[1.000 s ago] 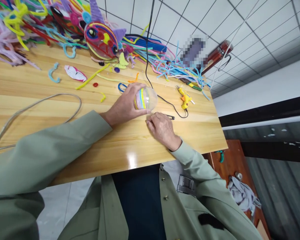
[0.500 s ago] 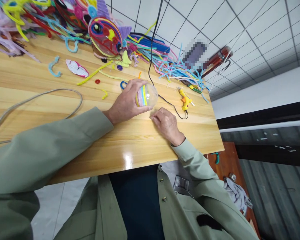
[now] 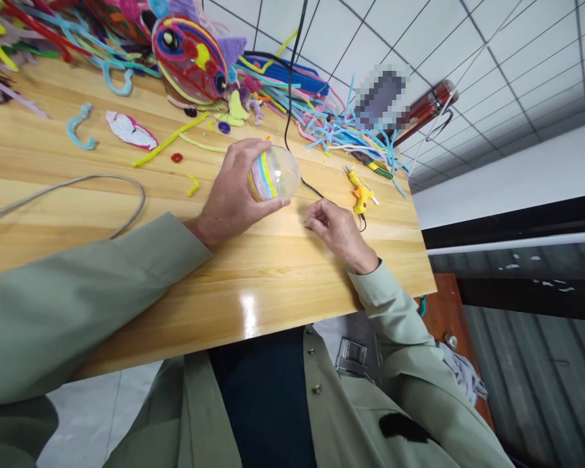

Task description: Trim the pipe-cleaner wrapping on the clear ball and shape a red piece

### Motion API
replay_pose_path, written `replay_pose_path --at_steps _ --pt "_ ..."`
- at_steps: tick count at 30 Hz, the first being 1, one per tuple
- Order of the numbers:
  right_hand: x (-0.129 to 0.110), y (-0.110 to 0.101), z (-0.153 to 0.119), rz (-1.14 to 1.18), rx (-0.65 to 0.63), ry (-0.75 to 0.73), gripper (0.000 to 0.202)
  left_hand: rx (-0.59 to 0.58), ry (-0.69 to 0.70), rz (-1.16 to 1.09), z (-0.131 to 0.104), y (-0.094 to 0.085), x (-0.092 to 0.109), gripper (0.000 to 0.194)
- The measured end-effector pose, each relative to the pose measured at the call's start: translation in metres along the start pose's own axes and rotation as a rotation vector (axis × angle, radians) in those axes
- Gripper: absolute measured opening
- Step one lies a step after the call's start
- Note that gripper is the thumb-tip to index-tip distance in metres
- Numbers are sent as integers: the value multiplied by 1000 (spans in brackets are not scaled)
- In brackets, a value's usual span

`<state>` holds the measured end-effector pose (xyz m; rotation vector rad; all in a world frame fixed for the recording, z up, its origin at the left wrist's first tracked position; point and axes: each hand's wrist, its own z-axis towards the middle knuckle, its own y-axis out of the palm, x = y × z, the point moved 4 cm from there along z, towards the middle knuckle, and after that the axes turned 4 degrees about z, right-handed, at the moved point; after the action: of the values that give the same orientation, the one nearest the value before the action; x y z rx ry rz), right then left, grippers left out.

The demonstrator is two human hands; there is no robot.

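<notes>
My left hand point(image 3: 234, 193) is wrapped round a clear ball point(image 3: 286, 173) with yellow, blue and pink bands on its left part, held above the wooden table point(image 3: 273, 279). To the right of the ball, my right hand point(image 3: 338, 231) is closed, thumb and fingers pinched together. A small dark tip shows at its fingertips, too small to name. The yellow glue gun point(image 3: 361, 195) lies just beyond my right hand, its cord partly hidden behind that hand.
A decorated fish figure point(image 3: 190, 62) stands at the back. Pipe cleaners point(image 3: 331, 133) are heaped along the rear edge. Nearer lie a blue curved piece point(image 3: 80, 127), a white-and-pink oval point(image 3: 130, 130) and a grey cable point(image 3: 97, 177). A black cord point(image 3: 288, 97) crosses the back.
My right hand has moved right, away from the ball, and a dark tip now shows at its fingers. My left hand and the ball have shifted slightly left, with the ball turned a little.
</notes>
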<state>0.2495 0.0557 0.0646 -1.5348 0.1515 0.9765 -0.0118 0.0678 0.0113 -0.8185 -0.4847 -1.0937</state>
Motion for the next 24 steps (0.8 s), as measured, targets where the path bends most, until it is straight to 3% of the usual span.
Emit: replay_pose_path --at_steps 4,7,13,17,19,21,24 --pt "-26 28 -1 -8 -88 -116 18 1 33 64 10 -10 -5 98" --pt "-48 53 2 -2 -167 -186 24 102 112 139 19 -19 -8 96" --pt "-71 87 23 -188 -262 -142 18 123 140 144 20 -19 -13 89" --pt "-79 102 32 -340 -295 -110 19 60 37 148 18 -19 -4 90" --pt "-78 102 32 -332 -336 -95 21 49 -11 108 18 -21 1 94" --pt "-69 89 31 -242 -368 -81 20 27 -45 67 17 -22 5 95" --pt "-39 38 35 -73 -241 -25 14 -8 -62 46 16 -21 6 96"
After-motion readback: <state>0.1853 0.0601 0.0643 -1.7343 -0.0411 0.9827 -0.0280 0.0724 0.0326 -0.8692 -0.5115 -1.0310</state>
